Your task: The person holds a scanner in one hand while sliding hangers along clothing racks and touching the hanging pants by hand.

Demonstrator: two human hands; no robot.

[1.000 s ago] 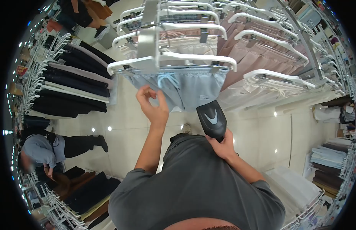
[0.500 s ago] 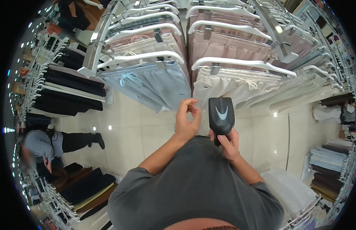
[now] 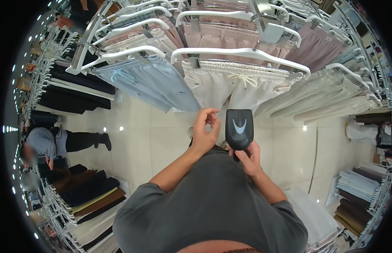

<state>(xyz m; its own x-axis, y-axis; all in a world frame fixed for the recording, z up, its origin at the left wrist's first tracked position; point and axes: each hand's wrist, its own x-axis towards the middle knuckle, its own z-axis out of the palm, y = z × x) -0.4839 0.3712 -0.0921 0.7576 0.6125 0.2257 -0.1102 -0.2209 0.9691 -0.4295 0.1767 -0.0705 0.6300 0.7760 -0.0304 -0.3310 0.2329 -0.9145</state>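
Note:
My right hand (image 3: 250,158) is wrapped round the handle of a black barcode scanner (image 3: 239,130) with a grey curved mark on top. The scanner's head points forward, towards cream drawstring trousers (image 3: 246,84) clipped to a white hanger (image 3: 242,52). To its left, my left hand (image 3: 205,133) is raised with loosely bent fingers, thumb and index apart, and nothing visible in it. Just beyond this hand hang light blue trousers (image 3: 149,82) on another white hanger (image 3: 124,54). Neither hand touches the clothes.
Pink trousers (image 3: 221,38) hang behind the cream pair on the metal rack (image 3: 80,52). Pale trousers (image 3: 326,95) hang at the right. Dark clothes (image 3: 75,99) line the left, where another person (image 3: 46,141) stands by a rack. Tiled floor (image 3: 137,135) shows between the racks.
The racks have shifted left in view, and the cream trousers now face me more squarely and look larger. My hands keep nearly the same pose, the scanner slightly further left.

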